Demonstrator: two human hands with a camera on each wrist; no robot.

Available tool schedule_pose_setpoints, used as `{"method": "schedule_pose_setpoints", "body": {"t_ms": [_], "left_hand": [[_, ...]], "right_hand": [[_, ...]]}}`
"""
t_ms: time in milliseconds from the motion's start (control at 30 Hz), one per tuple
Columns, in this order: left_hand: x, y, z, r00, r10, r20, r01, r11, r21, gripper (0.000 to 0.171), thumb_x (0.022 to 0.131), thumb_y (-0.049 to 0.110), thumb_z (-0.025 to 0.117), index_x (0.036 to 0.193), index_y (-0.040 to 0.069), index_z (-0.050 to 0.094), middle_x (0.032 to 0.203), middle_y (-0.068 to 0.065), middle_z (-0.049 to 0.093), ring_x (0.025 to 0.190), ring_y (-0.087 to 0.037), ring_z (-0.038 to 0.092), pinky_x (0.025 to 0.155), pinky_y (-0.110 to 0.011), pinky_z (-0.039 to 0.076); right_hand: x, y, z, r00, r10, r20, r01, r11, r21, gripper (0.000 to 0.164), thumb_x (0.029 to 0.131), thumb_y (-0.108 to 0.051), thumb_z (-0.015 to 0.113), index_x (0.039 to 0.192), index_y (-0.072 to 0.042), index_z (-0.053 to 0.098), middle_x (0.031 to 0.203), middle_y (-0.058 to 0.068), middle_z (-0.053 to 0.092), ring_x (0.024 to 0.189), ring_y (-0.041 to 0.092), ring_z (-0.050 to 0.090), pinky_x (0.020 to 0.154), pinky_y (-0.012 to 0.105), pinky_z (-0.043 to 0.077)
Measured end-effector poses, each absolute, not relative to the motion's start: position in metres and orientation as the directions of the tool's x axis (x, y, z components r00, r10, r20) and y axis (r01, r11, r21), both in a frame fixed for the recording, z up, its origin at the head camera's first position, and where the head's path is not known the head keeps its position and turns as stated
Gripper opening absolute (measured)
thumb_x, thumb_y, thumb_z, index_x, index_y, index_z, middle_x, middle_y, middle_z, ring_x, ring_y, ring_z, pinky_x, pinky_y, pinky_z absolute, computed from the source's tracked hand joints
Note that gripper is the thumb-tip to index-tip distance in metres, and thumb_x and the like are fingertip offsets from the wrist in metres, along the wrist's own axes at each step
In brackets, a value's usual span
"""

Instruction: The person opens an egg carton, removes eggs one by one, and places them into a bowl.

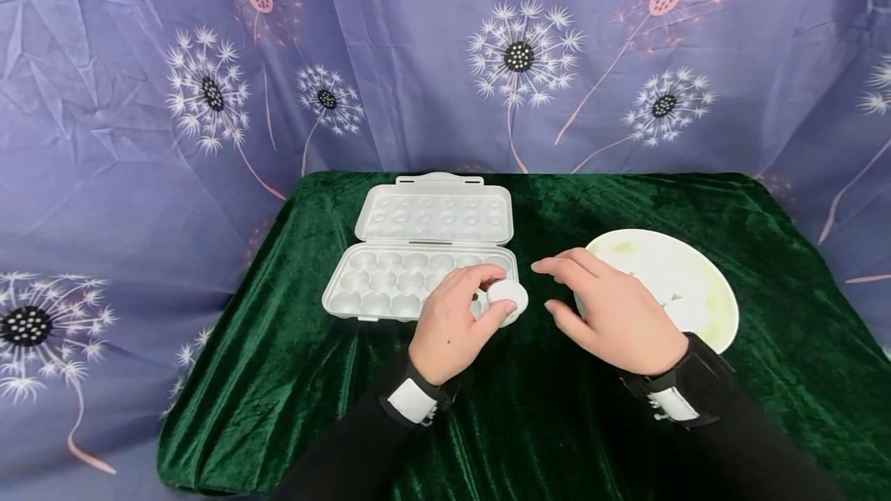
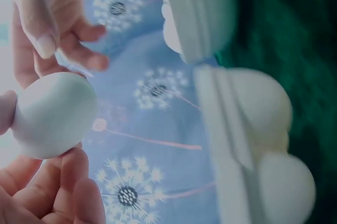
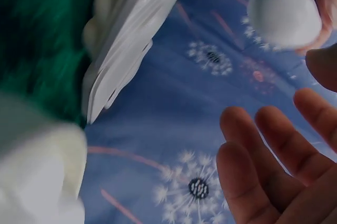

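Between thumb and fingers, my left hand [image 1: 452, 323] pinches a white egg [image 1: 508, 298] above the right end of an open egg carton [image 1: 376, 318]. The egg [image 2: 55, 116] is large in the left wrist view, and in the right wrist view the same egg [image 3: 284, 14] shows at the top right. My right hand [image 1: 612, 308] is held just right of the egg, fingers extended and apart, with nothing in it. It hangs over the left side of a white bowl [image 1: 724, 308]. White eggs [image 1: 685, 314] lie in the bowl, partly hidden by that hand.
The carton's lid [image 1: 435, 215] is folded back behind its cupped base. A green velvet cloth [image 1: 278, 377] covers the table. Purple dandelion-print fabric [image 1: 418, 60] hangs behind and at the sides.
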State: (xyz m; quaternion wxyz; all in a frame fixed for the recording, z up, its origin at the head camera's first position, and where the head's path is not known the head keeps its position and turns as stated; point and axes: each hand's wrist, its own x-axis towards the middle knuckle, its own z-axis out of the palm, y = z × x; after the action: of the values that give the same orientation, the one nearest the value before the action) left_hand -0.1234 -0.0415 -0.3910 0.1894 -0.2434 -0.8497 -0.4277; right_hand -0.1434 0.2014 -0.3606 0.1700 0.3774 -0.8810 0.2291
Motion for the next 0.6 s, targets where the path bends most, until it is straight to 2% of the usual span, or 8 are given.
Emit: {"method": "schedule_pose_setpoints", "body": {"t_ms": [100, 200, 333, 600], "left_hand": [[-0.118, -0.039, -0.386, -0.814, 0.249, 0.526, 0.579, 0.437, 0.689, 0.035, 0.094, 0.023, 0.074, 0.126, 0.01, 0.063, 0.108, 0.003, 0.064, 0.097, -0.011, 0.058, 0.083, -0.031, 0.052], [-0.114, -0.037, -0.382, -0.824, 0.247, 0.509, 0.566, 0.372, 0.736, 0.039, 0.095, 0.022, 0.074, 0.13, 0.01, 0.06, 0.113, 0.003, 0.066, 0.098, -0.009, 0.059, 0.081, -0.032, 0.052], [-0.11, -0.035, -0.38, -0.837, 0.246, 0.49, 0.547, 0.329, 0.77, 0.043, 0.095, 0.022, 0.073, 0.133, 0.012, 0.057, 0.116, 0.004, 0.068, 0.096, -0.008, 0.06, 0.08, -0.033, 0.051], [-0.106, -0.031, -0.383, -0.838, 0.281, 0.467, 0.542, 0.327, 0.775, 0.045, 0.095, 0.024, 0.074, 0.133, 0.012, 0.056, 0.114, 0.004, 0.067, 0.094, -0.009, 0.059, 0.081, -0.028, 0.051]], "right_hand": [[-0.136, 0.194, -0.361, -0.652, -0.576, 0.493, -0.754, 0.561, -0.343, 0.045, 0.092, -0.023, 0.071, 0.135, -0.015, 0.059, 0.122, -0.003, 0.058, 0.095, 0.008, 0.058, 0.064, 0.028, 0.05], [-0.13, 0.188, -0.362, -0.65, -0.556, 0.519, -0.759, 0.514, -0.4, 0.047, 0.092, -0.024, 0.072, 0.136, -0.014, 0.058, 0.124, -0.002, 0.057, 0.092, 0.008, 0.056, 0.068, 0.026, 0.05], [-0.123, 0.183, -0.364, -0.643, -0.524, 0.559, -0.766, 0.463, -0.446, 0.047, 0.092, -0.028, 0.071, 0.135, -0.014, 0.058, 0.127, -0.002, 0.057, 0.096, 0.009, 0.058, 0.078, 0.023, 0.05], [-0.116, 0.179, -0.37, -0.595, -0.507, 0.623, -0.804, 0.394, -0.446, 0.046, 0.098, -0.041, 0.066, 0.132, -0.012, 0.061, 0.123, -0.001, 0.057, 0.104, 0.015, 0.058, 0.082, 0.018, 0.047]]}}
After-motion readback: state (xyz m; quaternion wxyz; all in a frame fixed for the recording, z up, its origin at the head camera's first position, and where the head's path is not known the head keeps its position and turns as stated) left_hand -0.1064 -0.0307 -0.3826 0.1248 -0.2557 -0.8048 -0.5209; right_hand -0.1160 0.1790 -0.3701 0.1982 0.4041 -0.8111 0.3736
